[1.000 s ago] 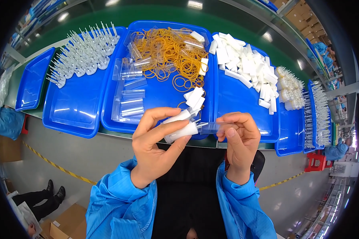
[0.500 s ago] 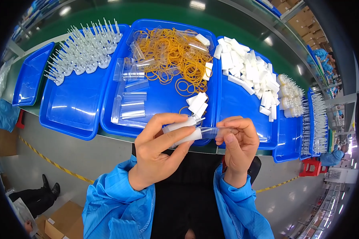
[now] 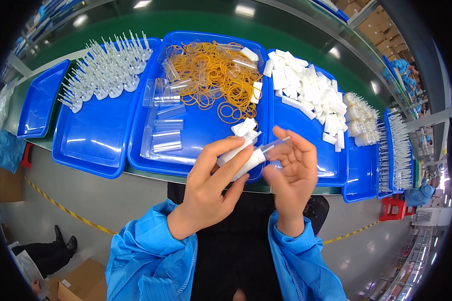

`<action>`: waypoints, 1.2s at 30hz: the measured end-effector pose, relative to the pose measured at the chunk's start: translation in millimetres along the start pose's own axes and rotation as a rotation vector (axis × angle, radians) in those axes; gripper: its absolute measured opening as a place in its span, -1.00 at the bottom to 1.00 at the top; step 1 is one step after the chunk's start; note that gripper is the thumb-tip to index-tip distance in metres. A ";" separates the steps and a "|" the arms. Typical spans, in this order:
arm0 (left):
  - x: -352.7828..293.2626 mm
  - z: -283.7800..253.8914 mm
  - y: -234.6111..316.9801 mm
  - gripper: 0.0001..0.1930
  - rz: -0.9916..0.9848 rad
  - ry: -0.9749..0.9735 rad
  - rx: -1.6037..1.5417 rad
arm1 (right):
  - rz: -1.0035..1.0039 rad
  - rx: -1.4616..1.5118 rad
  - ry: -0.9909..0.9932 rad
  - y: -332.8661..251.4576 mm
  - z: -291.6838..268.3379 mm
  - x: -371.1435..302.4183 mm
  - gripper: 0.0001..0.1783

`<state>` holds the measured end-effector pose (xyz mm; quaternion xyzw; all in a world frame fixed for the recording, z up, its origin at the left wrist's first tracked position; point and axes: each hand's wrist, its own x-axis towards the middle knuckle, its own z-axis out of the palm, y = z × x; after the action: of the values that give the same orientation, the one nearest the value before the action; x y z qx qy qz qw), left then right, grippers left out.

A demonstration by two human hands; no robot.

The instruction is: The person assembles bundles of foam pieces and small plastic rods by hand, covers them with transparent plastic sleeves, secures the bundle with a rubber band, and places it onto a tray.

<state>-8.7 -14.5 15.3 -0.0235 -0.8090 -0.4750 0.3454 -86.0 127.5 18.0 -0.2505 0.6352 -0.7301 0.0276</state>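
My left hand (image 3: 206, 193) pinches two white cylindrical pieces side by side in front of the middle tray. The nearer white piece (image 3: 255, 159) has a clear plastic tube (image 3: 277, 146) sticking out of its right end, with a thin stem inside. Behind it, the other white piece (image 3: 234, 150) ends in a narrow pale tip. Close to the clear tube, my right hand (image 3: 296, 170) is open, its fingers apart and slightly blurred; whether it touches the tube I cannot tell.
The middle blue tray (image 3: 198, 150) holds orange rubber bands (image 3: 206, 67), clear tubes (image 3: 166, 140) and white blocks. White blocks (image 3: 311, 95) fill the tray to its right. Stemmed white parts (image 3: 110, 70) stand in the left tray. A red stool (image 3: 394, 208) is at far right.
My right hand's fingers have come off the clear tube's end and spread apart. My left hand, with both white pieces, has shifted right and tilted their right ends up.
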 end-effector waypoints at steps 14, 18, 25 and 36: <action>-14.0 21.4 -20.0 -0.18 0.243 0.186 0.124 | -0.314 -0.577 -0.089 4.2 12.3 9.0 0.02; -13.7 21.2 -20.9 -0.16 0.268 0.197 0.147 | -0.409 -0.618 -0.022 1.4 19.0 5.1 -0.05; -14.6 23.3 -15.2 -0.16 0.276 0.186 0.224 | -0.486 -0.667 0.000 10.8 18.7 -2.7 -0.17; -11.5 17.8 0.5 -0.03 0.133 0.050 0.013 | -0.040 -0.085 -0.211 9.4 -10.0 -9.3 0.00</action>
<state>-9.3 3.2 3.5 -0.0631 -0.7998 -0.4462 0.3965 -84.5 138.2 5.4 -0.3395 0.6540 -0.6725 0.0689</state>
